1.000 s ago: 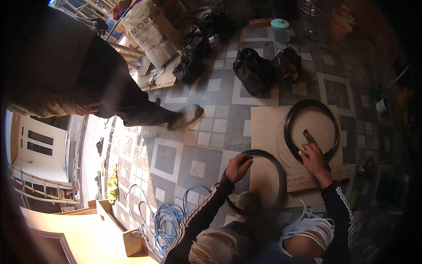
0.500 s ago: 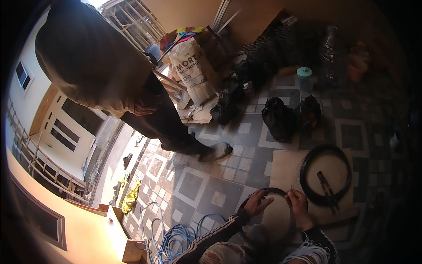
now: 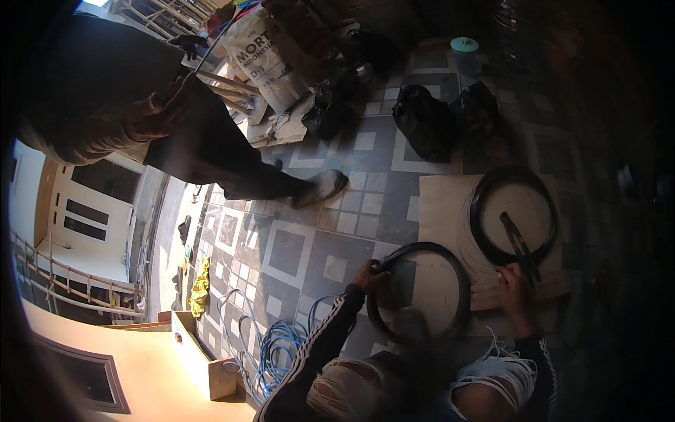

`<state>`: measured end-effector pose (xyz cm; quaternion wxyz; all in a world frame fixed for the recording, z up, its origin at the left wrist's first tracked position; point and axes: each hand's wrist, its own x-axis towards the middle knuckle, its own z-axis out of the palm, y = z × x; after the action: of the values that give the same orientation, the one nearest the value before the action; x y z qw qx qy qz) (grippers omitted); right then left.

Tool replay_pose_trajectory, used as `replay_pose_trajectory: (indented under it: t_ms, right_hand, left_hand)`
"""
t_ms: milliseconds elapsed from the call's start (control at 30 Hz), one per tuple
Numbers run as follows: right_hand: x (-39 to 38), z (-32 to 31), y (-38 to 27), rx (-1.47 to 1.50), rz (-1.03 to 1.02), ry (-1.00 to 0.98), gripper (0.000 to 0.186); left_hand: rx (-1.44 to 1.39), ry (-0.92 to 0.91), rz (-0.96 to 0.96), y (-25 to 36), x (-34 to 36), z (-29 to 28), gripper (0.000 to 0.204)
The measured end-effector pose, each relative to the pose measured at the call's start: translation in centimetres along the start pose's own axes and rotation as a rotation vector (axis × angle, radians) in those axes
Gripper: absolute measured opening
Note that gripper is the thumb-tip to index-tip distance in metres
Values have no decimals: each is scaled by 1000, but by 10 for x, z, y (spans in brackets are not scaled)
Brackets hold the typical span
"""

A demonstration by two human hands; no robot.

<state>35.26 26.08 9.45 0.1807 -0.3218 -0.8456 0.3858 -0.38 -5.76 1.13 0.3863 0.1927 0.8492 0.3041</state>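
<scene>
My left hand (image 3: pixel 370 276) is closed around the left side of a coil of black wire (image 3: pixel 460 295), which stands tilted in front of my knees. To its right, a second black wire coil (image 3: pixel 480 232) lies on a sheet of cardboard (image 3: pixel 439 204). Dark pincers (image 3: pixel 519 245) rest across that coil, their handles pointing towards me. My right hand (image 3: pixel 515 285) is beside the handle ends with its fingers pinched together. A thin loose strand of wire (image 3: pixel 470 250) curves from the second coil down to these fingertips.
Tangled blue cable (image 3: pixel 281 352) lies at my left, near a yellow cloth (image 3: pixel 200 288) and wooden box (image 3: pixel 204 359). A person (image 3: pixel 232 165) stands at the far left. Black plastic bags (image 3: pixel 425 126), a lidded container (image 3: pixel 465 56) and a mortar sack (image 3: pixel 260 60) stand farther back.
My right hand has moved away from the first coil, rightward to the second coil's near edge. My left hand has gripped the first coil and shifted left. The view has tipped downward.
</scene>
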Motion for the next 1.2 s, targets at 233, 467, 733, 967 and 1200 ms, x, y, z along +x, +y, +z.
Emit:
replay_pose_trajectory:
  t_ms: [233,467,733,967,1200]
  right_hand:
    - [-7,1,27,-134,-24,-51,17]
    - [-8,5,38,-169,-73,-17,13]
    - [-8,-8,18,-128,-45,-25,14]
    - [-12,-10,31,-320,-106,49,15]
    - [3,-4,-3,-471,-140,76,25]
  left_hand:
    - [293,169,75,-19,8,11,63]
    - [404,145,75,-17,7,18,48]
    - [395,172,259,-23,5,21,36]
    - [-348,-60,-15,0,-10,14,27]
    - [9,122,180,13,-14,10,27]
